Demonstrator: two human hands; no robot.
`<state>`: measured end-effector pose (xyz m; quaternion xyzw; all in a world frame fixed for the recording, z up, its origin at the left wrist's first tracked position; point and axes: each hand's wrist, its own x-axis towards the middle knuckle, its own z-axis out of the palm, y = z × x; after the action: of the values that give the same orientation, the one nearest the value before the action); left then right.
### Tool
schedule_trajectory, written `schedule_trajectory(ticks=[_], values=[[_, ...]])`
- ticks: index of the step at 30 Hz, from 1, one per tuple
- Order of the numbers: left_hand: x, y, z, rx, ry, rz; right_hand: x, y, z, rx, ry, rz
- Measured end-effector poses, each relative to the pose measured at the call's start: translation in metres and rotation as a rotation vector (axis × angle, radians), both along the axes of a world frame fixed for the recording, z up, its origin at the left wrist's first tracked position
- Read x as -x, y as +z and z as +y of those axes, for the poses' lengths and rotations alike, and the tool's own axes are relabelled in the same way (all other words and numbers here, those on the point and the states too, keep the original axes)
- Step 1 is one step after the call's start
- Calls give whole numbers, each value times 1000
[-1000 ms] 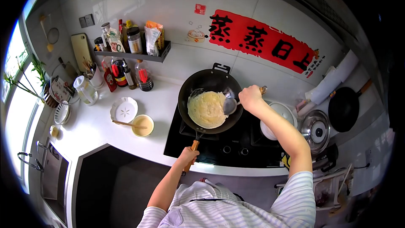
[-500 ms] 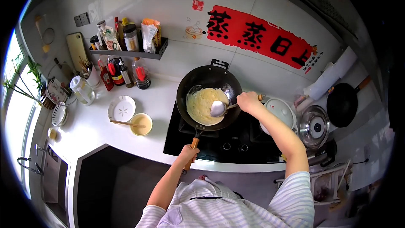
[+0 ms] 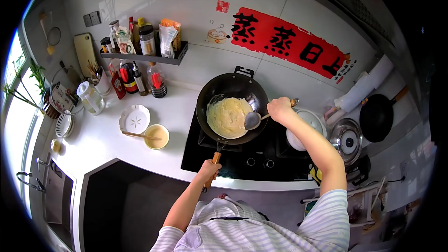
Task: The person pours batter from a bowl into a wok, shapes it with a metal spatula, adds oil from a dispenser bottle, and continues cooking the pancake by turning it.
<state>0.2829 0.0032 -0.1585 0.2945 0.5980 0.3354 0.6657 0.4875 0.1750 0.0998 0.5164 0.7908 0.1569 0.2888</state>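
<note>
Head view: since the earlier frame, the ladle (image 3: 252,121) has shifted from over the middle of the pale food layer (image 3: 226,117) to its right-hand side, and the right hand (image 3: 280,108) has moved outward with it. The right hand is closed around the ladle's handle, whose end protrudes beyond the fist. The left hand (image 3: 210,170) is wrapped around the wooden handle (image 3: 216,158) of the dark wok (image 3: 233,83), fingers curled shut. The food layer lies spread inside the wok, which stands over the left part of the black cooktop (image 3: 238,169). Left of the cooktop, a bowl (image 3: 157,148) of pale liquid carries a wooden utensil (image 3: 135,134) across its rim; a scalloped dish (image 3: 135,119) sits just beside it. A white lidded pot (image 3: 297,143) stands right of the wok.
</note>
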Motion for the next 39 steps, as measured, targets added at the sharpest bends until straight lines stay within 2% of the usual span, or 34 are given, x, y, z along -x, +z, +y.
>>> schedule_trajectory(ticks=[15, 25, 27, 35, 39], values=[[0, 1, 0, -4, -4, 5, 1, 8, -8, -63, 9, -82], [-1, 1, 1, 12, -13, 22, 15, 35, -21, -66, 76, -172], [0, 7, 0, 14, -14, 31, 12, 37, -20, -121, 44, -64], [1, 3, 0, 9, -16, 14, 2, 21, -10, -99, 3, 18], [0, 6, 0, 20, -16, 36, -12, -16, -1, -216, 99, 188]])
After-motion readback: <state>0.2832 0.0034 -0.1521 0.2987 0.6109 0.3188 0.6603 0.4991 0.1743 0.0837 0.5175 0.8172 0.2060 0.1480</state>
